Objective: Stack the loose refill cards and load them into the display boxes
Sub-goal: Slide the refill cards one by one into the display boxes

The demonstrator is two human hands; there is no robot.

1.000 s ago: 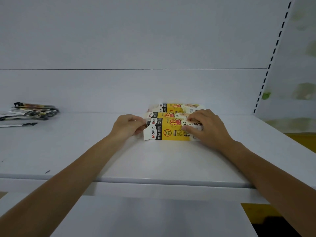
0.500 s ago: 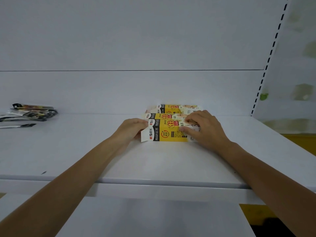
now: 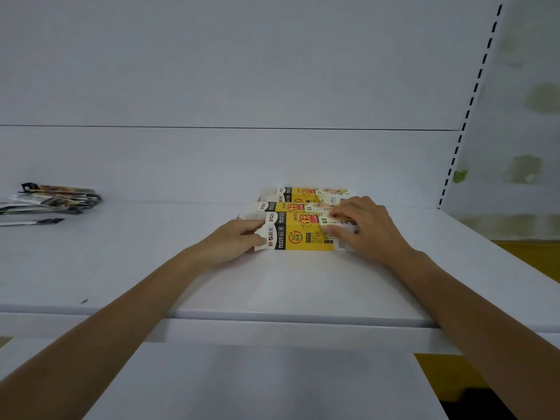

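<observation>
Over the last second little has moved, and what has moved is small. The left hand (image 3: 233,241) has closed in on the left end of the nearest display box (image 3: 303,234). Its thumb and fingers now pinch the white end flap (image 3: 266,234), which stands slightly out from the box's end. The right hand (image 3: 366,231) has stayed where it was. Its fingers are curled over the right part of the box top and the thumb is on the front face, holding the box down on the shelf (image 3: 272,286). The box itself has hardly shifted and lies on its long side, printed yellow face toward the camera.

Two other display boxes (image 3: 291,206) lie just behind it in a row toward the back wall. They are close together, and whether they touch cannot be told.

The person appears to be working the end of this box, either opening or closing the flap, and the view does not show which. Whether any cards are inside is also hidden.

The loose refill cards (image 3: 57,198) lie in an untidy heap far off at the left of the shelf, with a single card (image 3: 39,222) flat in front of them. Both are well apart from either hand. By that evidence the stacking and loading of those cards is not yet done, and the flap work in hand is the step that comes before reaching for them.
</observation>
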